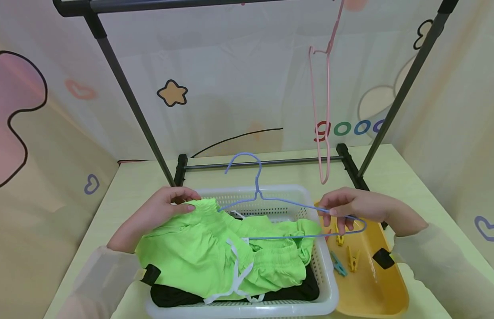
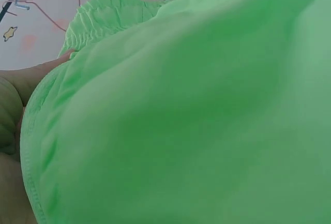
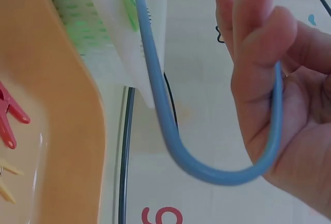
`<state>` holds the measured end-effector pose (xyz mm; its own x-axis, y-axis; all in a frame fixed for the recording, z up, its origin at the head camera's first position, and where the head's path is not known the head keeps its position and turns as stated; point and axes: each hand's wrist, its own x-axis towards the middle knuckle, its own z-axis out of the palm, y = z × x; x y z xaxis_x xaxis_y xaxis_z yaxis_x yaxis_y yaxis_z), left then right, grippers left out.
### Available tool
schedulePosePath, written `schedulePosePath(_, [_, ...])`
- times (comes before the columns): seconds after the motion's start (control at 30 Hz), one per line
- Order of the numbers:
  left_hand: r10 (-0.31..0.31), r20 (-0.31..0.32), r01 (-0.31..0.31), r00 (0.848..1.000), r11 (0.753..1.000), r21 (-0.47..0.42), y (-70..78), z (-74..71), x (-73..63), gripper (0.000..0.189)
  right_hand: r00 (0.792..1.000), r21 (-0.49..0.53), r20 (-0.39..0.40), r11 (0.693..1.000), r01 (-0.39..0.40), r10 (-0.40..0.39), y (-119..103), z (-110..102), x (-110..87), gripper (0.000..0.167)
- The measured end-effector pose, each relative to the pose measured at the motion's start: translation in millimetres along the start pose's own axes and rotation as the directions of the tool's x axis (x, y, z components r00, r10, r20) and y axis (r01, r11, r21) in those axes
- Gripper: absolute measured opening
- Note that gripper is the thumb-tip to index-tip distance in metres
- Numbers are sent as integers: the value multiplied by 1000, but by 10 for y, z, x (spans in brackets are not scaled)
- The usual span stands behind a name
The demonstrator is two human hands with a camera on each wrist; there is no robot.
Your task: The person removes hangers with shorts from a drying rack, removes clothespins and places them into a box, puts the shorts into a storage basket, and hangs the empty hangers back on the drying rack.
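Observation:
Bright green shorts [image 1: 191,248] with a white drawstring lie bunched over a white basket [image 1: 298,195]. My left hand [image 1: 167,208] pinches their waistband at the upper left; in the left wrist view the green cloth [image 2: 170,110] hides most of the fingers. A blue hanger [image 1: 286,201] stands with its hook up, its left end inside the waistband. My right hand [image 1: 354,206] grips the hanger's right end. In the right wrist view the curled fingers [image 3: 264,53] wrap the blue wire [image 3: 170,141] near its bend.
A yellow tray [image 1: 374,283] holding several clothespins [image 1: 353,259] stands right of the basket. Black cloth [image 1: 175,296] lies under the shorts. A black rack [image 1: 131,97] frames the table, and a pink hanger [image 1: 328,110] hangs down at the right.

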<state>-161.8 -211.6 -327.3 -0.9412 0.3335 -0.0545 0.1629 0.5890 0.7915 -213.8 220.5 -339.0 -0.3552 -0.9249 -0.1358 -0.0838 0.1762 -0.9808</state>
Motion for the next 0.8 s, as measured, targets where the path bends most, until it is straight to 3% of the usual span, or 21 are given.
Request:
schedulePosePath(0.47, [-40, -2, 41, 999, 999, 14, -78, -16, -28, 23, 997, -39, -73, 999, -38, 35, -53, -75, -233, 19])
schedulePosePath(0.8, [-55, -2, 55, 998, 998, 10, -126, -25, -57, 24, 995, -66, -96, 998, -11, 4, -41, -181, -425, 20])
